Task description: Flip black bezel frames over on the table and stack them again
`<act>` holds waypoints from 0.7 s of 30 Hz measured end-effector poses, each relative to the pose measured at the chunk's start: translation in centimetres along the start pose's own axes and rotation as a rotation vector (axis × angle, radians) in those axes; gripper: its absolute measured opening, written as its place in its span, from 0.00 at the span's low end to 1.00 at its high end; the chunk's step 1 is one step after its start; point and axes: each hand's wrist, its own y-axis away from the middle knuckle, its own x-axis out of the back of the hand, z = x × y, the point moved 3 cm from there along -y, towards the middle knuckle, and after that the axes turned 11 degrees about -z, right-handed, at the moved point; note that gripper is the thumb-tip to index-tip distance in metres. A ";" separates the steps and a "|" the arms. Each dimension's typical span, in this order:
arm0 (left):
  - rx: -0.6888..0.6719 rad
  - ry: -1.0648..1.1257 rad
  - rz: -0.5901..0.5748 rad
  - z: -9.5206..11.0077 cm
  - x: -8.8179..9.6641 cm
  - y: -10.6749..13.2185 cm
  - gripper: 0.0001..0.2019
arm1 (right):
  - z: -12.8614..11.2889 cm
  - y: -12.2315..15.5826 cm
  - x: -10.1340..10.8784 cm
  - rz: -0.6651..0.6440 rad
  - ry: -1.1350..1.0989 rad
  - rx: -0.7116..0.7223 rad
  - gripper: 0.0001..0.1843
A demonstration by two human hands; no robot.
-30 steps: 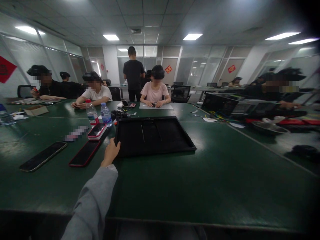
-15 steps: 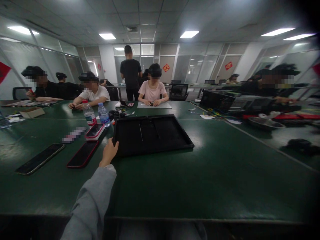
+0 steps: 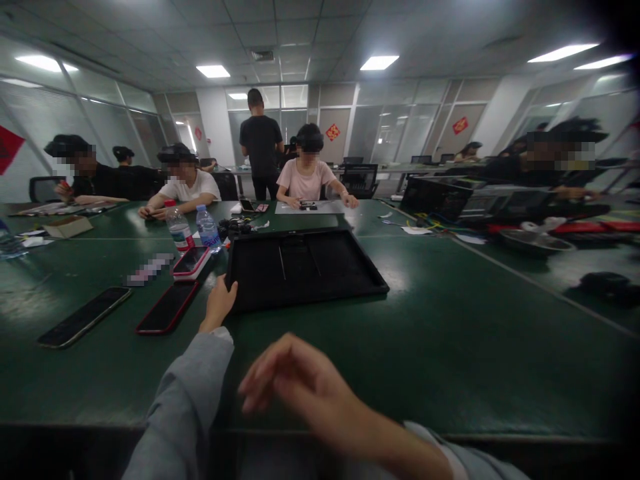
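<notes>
A shallow black tray (image 3: 265,270) with raised edges lies on the green table, two thin light lines running across its inner face. At its left edge is my left hand (image 3: 220,301), closed on the rim with the thumb towards the inside; its other fingers are partly hidden. Nearer to me, in front of the tray, my right hand (image 3: 305,387) hovers over the table. It looks slightly blurred, with loosely bent fingers apart from the thumb and nothing visible in them. My right hand does not touch the tray.
Left of the tray lie a dark phone (image 3: 85,318), a red-edged phone (image 3: 167,308) and another phone on a white box (image 3: 193,262). Two bottles (image 3: 207,230) stand behind them. Co-workers sit around the table. A metal bowl (image 3: 537,241) is at the right.
My right hand has come into view from the lower right. My left hand stays at the tray's left edge. A person opposite has moved one hand outwards.
</notes>
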 end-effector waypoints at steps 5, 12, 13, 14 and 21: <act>0.003 0.111 0.011 -0.8 -0.2 -0.7 0.27 | 0.8 2.0 17.3 0.670 0.750 0.073 0.08; -0.028 0.421 0.066 -2.9 -0.4 -2.8 0.21 | 1.9 8.2 33.0 1.114 1.412 -0.052 0.15; -0.028 0.440 0.073 -3.1 -0.4 -3.0 0.21 | 2.2 8.7 34.4 1.128 1.409 -0.084 0.16; -0.028 0.453 0.078 -3.3 -0.4 -3.1 0.21 | 2.5 9.1 35.7 1.151 1.377 -0.114 0.17; 0.002 0.414 0.091 -3.6 -0.1 -2.6 0.20 | 4.5 10.1 38.8 1.059 1.038 -0.324 0.23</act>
